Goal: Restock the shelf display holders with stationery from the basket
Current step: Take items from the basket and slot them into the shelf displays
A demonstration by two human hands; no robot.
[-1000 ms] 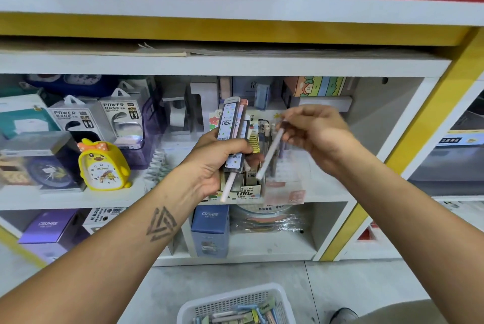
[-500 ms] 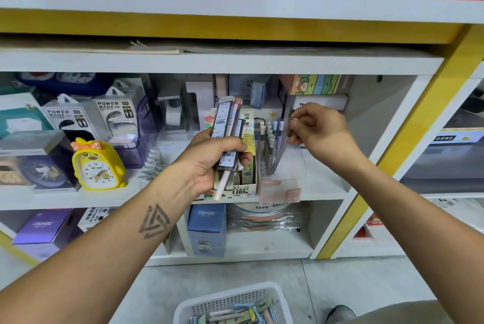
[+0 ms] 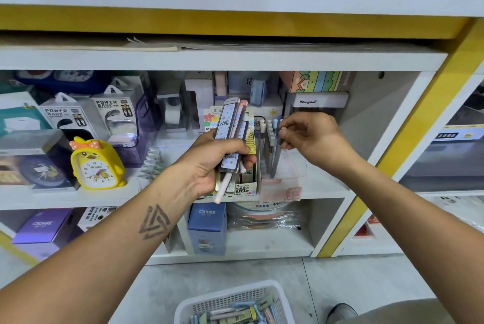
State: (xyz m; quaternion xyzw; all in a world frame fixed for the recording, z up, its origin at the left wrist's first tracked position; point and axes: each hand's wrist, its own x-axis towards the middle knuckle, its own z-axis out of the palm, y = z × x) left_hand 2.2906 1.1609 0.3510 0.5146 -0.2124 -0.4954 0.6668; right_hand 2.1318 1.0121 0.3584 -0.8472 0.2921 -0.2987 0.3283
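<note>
Left hand [image 3: 209, 164] raised, fingers wrapped round a bundle of lead cases [image 3: 231, 135] — right hand [image 3: 311, 137], just beside, pinches a pencil [image 3: 277, 151] top, wrist bent.

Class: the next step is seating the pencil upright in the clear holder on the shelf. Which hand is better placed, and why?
The right hand. It already pinches the pencil by its top, directly over the clear holder. The left hand is occupied, gripping a bundle of lead cases.
</note>
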